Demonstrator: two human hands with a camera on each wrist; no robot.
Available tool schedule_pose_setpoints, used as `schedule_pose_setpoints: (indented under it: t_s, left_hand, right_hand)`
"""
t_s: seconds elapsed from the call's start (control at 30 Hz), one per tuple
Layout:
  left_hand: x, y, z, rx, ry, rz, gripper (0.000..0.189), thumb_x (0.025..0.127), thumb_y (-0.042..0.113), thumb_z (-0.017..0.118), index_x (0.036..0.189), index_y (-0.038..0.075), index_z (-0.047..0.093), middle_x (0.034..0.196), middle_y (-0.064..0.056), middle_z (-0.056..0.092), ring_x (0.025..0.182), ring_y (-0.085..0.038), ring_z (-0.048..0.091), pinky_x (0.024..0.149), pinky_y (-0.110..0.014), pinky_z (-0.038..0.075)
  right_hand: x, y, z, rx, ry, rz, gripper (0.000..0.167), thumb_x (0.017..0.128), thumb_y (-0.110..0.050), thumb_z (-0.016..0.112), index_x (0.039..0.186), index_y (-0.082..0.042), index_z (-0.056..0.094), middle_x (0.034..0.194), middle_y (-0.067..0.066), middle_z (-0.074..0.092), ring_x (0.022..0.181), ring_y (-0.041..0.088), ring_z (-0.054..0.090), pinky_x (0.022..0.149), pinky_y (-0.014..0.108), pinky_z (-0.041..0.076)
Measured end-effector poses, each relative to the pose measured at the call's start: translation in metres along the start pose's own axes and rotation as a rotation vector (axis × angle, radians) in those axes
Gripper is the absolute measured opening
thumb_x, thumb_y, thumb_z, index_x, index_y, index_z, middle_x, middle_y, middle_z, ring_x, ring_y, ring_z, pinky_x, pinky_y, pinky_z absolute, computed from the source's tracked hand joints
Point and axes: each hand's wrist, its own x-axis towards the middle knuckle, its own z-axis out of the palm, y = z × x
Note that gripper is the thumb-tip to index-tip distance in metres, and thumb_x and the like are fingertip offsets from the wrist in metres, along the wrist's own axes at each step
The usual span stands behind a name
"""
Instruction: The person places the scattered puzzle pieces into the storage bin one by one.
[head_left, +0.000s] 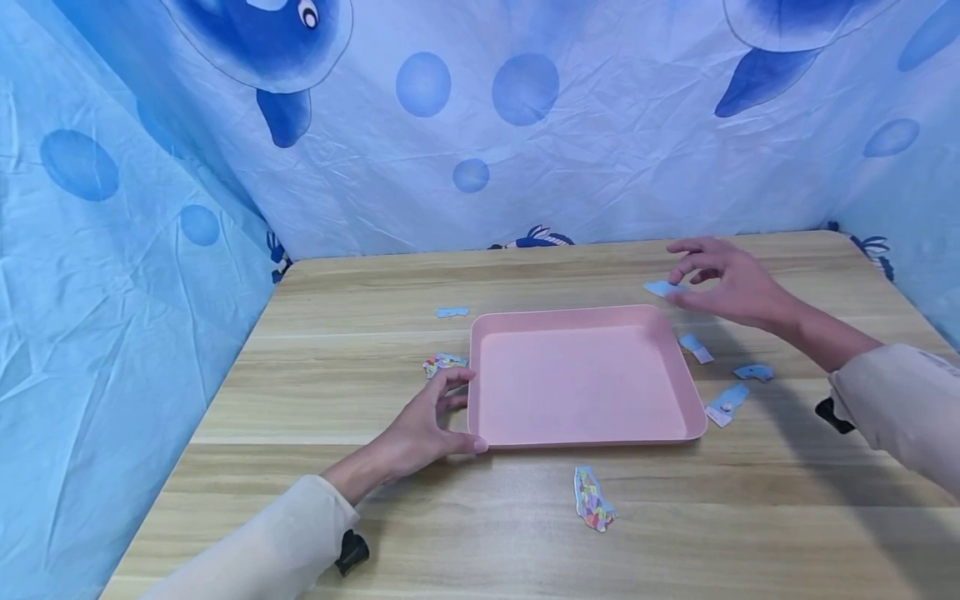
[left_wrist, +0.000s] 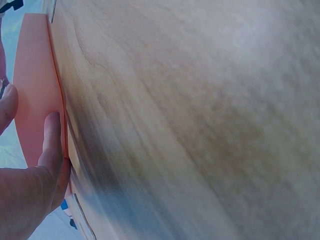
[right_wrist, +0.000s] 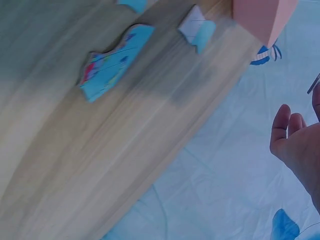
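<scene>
A shallow pink tray (head_left: 585,383) lies on the wooden table. My left hand (head_left: 423,425) grips its near left corner, the thumb against the near wall and the fingers along the left side; the left wrist view shows the thumb flat on the outer wall. Beyond the tray's far right corner, my right hand (head_left: 723,279) pinches a light blue puzzle piece (head_left: 660,288) between thumb and fingertip, over the table. Only a thin dark edge of that piece shows in the right wrist view, beside the fingers (right_wrist: 280,125).
Right of the tray lie a blue-and-white piece (head_left: 697,347), a curved blue piece (head_left: 753,372) and another piece (head_left: 725,405). A colourful piece (head_left: 594,500) lies in front, another (head_left: 444,362) by the left hand, a small blue one (head_left: 452,312) behind. Blue cloth (head_left: 600,167) hangs behind.
</scene>
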Motion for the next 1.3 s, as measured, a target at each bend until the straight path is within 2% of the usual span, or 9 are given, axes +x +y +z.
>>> schedule_pose_setpoints:
  t_s: [0.2,0.53,0.87,1.13,1.3]
  left_hand:
    - [0.000,0.001,0.000,0.001,0.001,-0.004,0.088,0.068,0.009,0.087,0.141,0.020,0.037,0.147,0.001,0.039,0.130,-0.021,0.045,0.106,-0.044,0.038]
    - [0.000,0.001,-0.001,-0.010,-0.020,0.010,0.086,0.071,0.010,0.085,0.142,0.017,0.036,0.148,-0.003,0.038,0.132,-0.024,0.044,0.107,-0.047,0.036]
    - [0.001,0.000,-0.002,-0.019,-0.024,0.018,0.087,0.071,0.010,0.085,0.142,0.016,0.036,0.149,-0.005,0.037,0.132,-0.025,0.043,0.107,-0.046,0.037]
    - [0.000,0.001,-0.001,-0.013,-0.021,0.011,0.087,0.071,0.010,0.085,0.142,0.016,0.036,0.149,-0.005,0.037,0.132,-0.025,0.043,0.107,-0.047,0.036]
    - [0.000,0.002,-0.002,-0.011,-0.020,0.010,0.087,0.071,0.010,0.086,0.142,0.016,0.036,0.149,-0.005,0.037,0.132,-0.026,0.043,0.107,-0.048,0.036]
  right_hand:
    - [0.009,-0.011,0.005,0.035,-0.016,-0.004,0.016,0.085,-0.015,0.074,0.094,-0.003,0.068,0.143,0.009,0.044,0.114,0.020,0.047,0.084,0.025,0.040]
    - [0.027,-0.027,0.020,0.105,-0.059,-0.028,0.015,0.083,-0.011,0.075,0.093,-0.002,0.068,0.144,0.007,0.042,0.123,0.026,0.041,0.093,0.047,0.039]
    - [0.044,-0.045,0.042,0.152,-0.084,-0.110,0.009,0.082,-0.006,0.073,0.089,-0.003,0.068,0.141,0.010,0.045,0.126,0.029,0.037,0.093,0.052,0.041]
    - [0.055,-0.058,0.061,0.168,-0.123,-0.115,0.011,0.081,-0.011,0.076,0.088,-0.007,0.069,0.142,0.004,0.044,0.116,0.026,0.045,0.094,0.050,0.043]
    - [0.059,-0.068,0.073,0.181,-0.140,-0.133,0.012,0.080,-0.013,0.077,0.086,-0.008,0.069,0.142,0.004,0.045,0.123,0.025,0.041,0.094,0.049,0.044]
